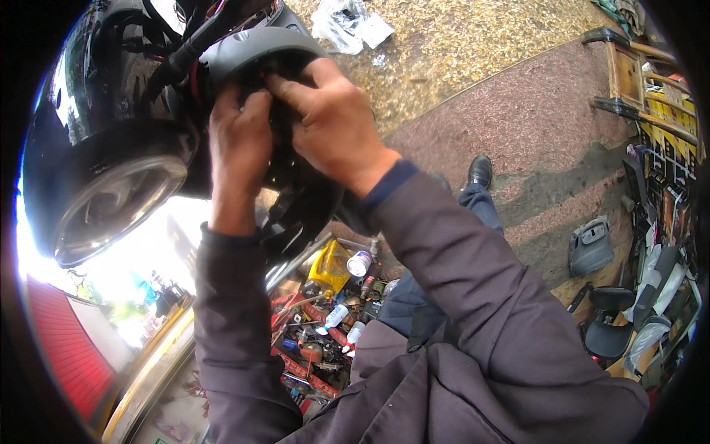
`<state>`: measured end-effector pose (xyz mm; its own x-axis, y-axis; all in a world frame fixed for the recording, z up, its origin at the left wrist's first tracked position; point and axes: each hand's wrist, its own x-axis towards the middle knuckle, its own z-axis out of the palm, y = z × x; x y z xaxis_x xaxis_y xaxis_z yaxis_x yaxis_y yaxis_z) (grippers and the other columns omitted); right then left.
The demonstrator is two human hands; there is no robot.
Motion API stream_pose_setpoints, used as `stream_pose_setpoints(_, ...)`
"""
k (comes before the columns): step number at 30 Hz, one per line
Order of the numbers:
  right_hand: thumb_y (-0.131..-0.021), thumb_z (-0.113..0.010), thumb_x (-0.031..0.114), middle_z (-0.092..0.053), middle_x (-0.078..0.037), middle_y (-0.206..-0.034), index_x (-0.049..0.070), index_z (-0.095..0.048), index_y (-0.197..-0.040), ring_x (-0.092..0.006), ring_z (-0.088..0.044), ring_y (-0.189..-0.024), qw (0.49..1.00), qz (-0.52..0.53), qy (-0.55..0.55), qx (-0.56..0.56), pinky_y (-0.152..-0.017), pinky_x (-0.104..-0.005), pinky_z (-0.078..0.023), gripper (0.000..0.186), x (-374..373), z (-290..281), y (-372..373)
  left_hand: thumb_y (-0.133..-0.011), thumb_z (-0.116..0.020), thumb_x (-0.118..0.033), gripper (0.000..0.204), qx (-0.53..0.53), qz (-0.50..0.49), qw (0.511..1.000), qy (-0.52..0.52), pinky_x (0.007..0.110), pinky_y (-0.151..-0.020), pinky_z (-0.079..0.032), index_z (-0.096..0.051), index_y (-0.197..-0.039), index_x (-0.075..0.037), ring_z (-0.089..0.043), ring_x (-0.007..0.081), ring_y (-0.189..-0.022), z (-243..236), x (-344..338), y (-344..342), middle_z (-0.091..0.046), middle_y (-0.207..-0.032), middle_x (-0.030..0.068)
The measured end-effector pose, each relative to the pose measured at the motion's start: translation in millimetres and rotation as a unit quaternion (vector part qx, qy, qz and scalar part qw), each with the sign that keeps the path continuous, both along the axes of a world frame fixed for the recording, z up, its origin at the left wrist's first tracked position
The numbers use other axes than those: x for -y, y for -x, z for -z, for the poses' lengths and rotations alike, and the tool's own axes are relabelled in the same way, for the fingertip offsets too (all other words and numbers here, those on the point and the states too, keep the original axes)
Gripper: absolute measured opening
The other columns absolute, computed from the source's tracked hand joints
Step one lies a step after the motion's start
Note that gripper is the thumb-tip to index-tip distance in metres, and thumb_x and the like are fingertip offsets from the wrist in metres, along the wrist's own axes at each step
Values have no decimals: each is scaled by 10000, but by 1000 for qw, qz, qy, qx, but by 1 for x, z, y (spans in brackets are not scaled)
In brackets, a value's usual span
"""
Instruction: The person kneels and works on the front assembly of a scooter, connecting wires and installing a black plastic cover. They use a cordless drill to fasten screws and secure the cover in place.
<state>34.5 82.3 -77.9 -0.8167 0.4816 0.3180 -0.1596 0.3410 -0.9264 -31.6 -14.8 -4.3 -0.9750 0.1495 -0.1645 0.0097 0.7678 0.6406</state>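
Both my hands reach up to the underside of a grey curved plastic cover (255, 50) on a black vehicle front, seemingly a motorcycle or scooter. My left hand (240, 144) has thumb and fingers closed together below the cover's rim. Just right of it, my right hand (333, 122) is bent, its index finger reaching into the dark gap under the cover. What the fingertips of either hand hold, if anything, is hidden in shadow. Left of my hands is the glossy black body with a large round headlight (122, 207). Dark wires and a black lever part (185, 59) run beside the cover.
Below my arms lies a heap of tools and parts with a yellow container (329, 266), a white can (359, 263) and small bottles (336, 316). A clear plastic bag (344, 22) rests on the ground ahead. At right are a wooden stool (627, 78) and a grey case (590, 248).
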Motion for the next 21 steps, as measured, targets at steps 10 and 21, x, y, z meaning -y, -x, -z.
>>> stream_pose_setpoints(10, -754, -727, 9, -597, -190, -1032, 143, -681, -1160, -367, -695, -840, 998, 15, 56, -16, -728, -440, -598, 430, 0, 5, -13, -990, -590, -378, 410, 22, 2, 999, 32, 295, -556, -464, -707, -1067, 7, -606, 144, -602, -5, -14, -4, -687, -802, 99)
stream_pose_setpoints(21, -760, -720, 16, -656, -148, -1016, 117, -740, -1089, -364, -706, -825, 999, 0, 29, -18, -739, -425, -598, 344, -9, 15, -11, -1003, -542, -376, 338, 156, -90, 982, -51, 250, -394, -309, -637, -875, -78, -448, 90, -431, -8, -25, -8, -520, -610, -14)
